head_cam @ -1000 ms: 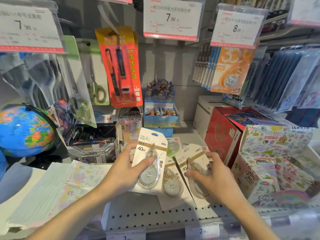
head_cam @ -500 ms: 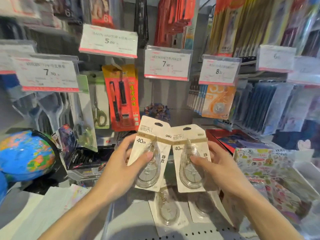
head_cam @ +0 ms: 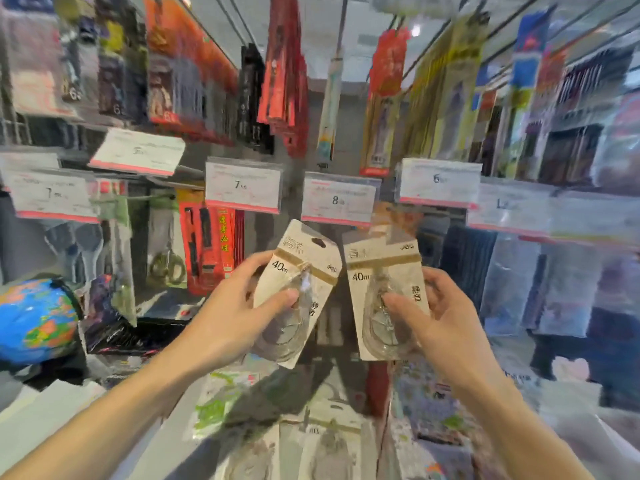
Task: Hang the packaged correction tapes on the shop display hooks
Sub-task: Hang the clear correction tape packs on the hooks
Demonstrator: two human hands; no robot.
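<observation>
- The shop display wall of hanging packets [head_cam: 284, 84] fills the view; it is heavily blurred, so most goods on it cannot be read.
- A blue plastic globe [head_cam: 33, 320] sits far left of the white "8" price tag, and lower.
- A red carded pen packet [head_cam: 207, 244] hangs left of that "8" tag, with carded scissors [head_cam: 168, 261] further left again.
- The white "8" price tag with a red lower edge [head_cam: 337, 199] hangs at centre; a like white "7" price tag [head_cam: 242, 185] is just left of it.
- The left hand [head_cam: 235, 317] is below and left of the "8" tag. It grips the left cream card packet of correction tape marked "40m" [head_cam: 299, 278]: thumb pressed on the clear blister at the front, fingers curled behind the card's left edge. The card tilts to the right, its hang hole at the top just under the tag's left end, its lower half below the thumb.
- The right hand [head_cam: 446, 317] is below and right of the "8" tag. It grips the right cream card packet of correction tape marked "40m" [head_cam: 384, 292]: thumb on the blister, fingers wrapped round the right edge. This card stands nearly upright, its top touching or overlapping the tag's lower edge; blur hides which.
- More correction tape packets on the shelf [head_cam: 325, 448] lie well below the "8" tag, between the forearms.
</observation>
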